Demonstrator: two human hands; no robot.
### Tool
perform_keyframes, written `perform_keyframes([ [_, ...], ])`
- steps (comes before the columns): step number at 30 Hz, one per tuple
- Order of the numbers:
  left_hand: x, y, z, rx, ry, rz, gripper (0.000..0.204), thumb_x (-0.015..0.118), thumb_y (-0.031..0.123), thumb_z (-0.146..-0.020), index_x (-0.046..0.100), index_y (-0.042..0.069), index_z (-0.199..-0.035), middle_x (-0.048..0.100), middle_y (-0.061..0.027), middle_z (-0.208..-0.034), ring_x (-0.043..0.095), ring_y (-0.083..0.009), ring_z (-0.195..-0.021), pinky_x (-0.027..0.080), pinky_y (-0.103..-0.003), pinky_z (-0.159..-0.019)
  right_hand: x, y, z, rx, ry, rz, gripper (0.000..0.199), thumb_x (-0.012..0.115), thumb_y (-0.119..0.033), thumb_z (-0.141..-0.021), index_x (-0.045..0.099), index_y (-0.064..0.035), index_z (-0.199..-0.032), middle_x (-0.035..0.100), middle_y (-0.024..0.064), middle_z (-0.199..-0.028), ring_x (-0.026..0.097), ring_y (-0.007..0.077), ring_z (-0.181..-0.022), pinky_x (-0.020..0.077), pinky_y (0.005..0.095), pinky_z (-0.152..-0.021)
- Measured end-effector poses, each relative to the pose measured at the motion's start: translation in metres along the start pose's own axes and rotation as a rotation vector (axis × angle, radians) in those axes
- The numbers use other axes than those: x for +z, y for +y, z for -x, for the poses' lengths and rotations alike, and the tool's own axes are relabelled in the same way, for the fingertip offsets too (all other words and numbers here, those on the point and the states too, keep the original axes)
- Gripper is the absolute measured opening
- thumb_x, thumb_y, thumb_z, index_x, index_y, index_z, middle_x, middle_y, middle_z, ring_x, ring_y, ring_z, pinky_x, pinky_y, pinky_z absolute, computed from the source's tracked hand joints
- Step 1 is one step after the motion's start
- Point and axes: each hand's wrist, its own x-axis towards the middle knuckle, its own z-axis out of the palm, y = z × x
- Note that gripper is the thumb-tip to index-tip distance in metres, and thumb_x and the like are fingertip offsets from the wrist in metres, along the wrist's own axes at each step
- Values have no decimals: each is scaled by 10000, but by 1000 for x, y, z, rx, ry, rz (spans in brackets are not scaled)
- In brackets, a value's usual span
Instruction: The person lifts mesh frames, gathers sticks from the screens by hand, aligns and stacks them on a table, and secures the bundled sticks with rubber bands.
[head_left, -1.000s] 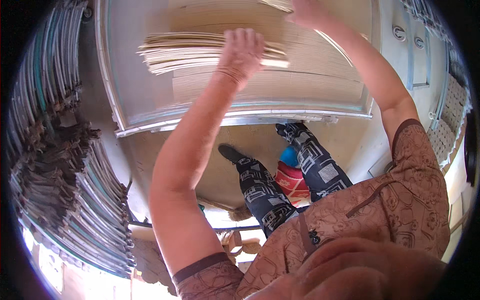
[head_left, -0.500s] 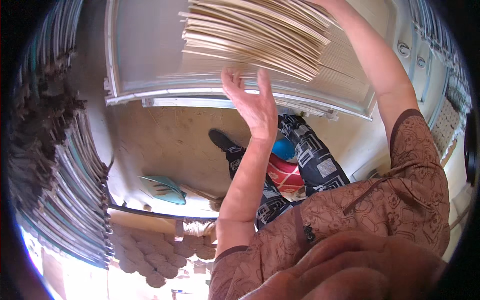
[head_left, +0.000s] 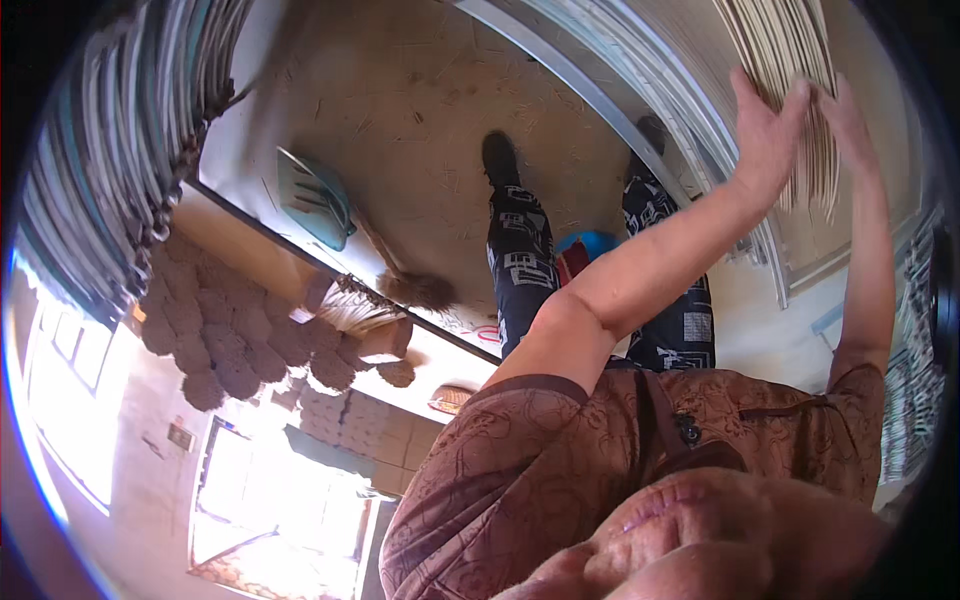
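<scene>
A thick bunch of long, thin, pale sticks point(head_left: 775, 45) lies over a metal-edged tray point(head_left: 605, 110) at the upper right. My left hand point(head_left: 768, 140) grips the near side of the bunch, its thumb and fingers around some of the sticks. On the far right edge of the same bunch, my right hand point(head_left: 850, 125) presses in with its fingers close to those of the left. The upper ends of the sticks run out of the picture.
Racks are stacked at the left point(head_left: 130, 120), and another stack point(head_left: 912, 370) stands at the right. A teal dustpan point(head_left: 312, 205) and a broom point(head_left: 418, 291) lie on the littered floor point(head_left: 400, 90). Round-ended bundles point(head_left: 225, 350) are piled at the lower left, near bright windows.
My view and body have turned, so the tray and sticks now appear at the upper right. My left hand, earlier open just below the sticks, now grips them beside my right hand.
</scene>
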Motion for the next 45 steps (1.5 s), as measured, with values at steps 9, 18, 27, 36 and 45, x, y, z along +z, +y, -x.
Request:
perform_keyframes([
  [9,-140,115,108,2,303,267,509,643,266,-938,321,41,-1263,501,-102,-1165,503,-173,-1042,447,-329,-901,183,-132,58,12,-314,192,556,738,-316,-821,575,27,-1227,678,148,-1095,640,221,-1005,490,354,-883],
  [18,-393,204,281,159,1037,405,410,473,478,-1000,463,70,-1049,528,-72,-1019,501,-163,-959,437,-325,-839,523,-255,154,-379,-1020,510,657,770,-422,-733,516,36,-1130,653,303,-938,650,443,-921,518,481,-804],
  [27,-591,259,373,463,1202,740,740,347,632,-972,352,23,-1392,432,-181,-1417,394,-294,-1335,264,-415,-1154,796,-289,262,-547,-1409,823,762,696,-482,-737,481,42,-1247,650,275,-1091,635,410,-1030,501,460,-915],
  [36,-610,220,361,350,1527,226,668,337,453,-1025,260,-35,-1475,294,-210,-1523,250,-295,-1433,193,-375,-1174,815,-243,245,-861,-874,496,347,614,-266,-881,571,-41,-1141,632,153,-1072,649,337,-943,551,435,-753],
  [45,-637,236,343,263,1257,-882,513,511,203,-974,372,-12,-1420,389,-247,-1457,301,-405,-1396,238,-462,-1150,750,-240,187,-1065,-634,709,313,653,-265,-859,571,-78,-1097,651,135,-1023,651,318,-901,549,391,-735],
])
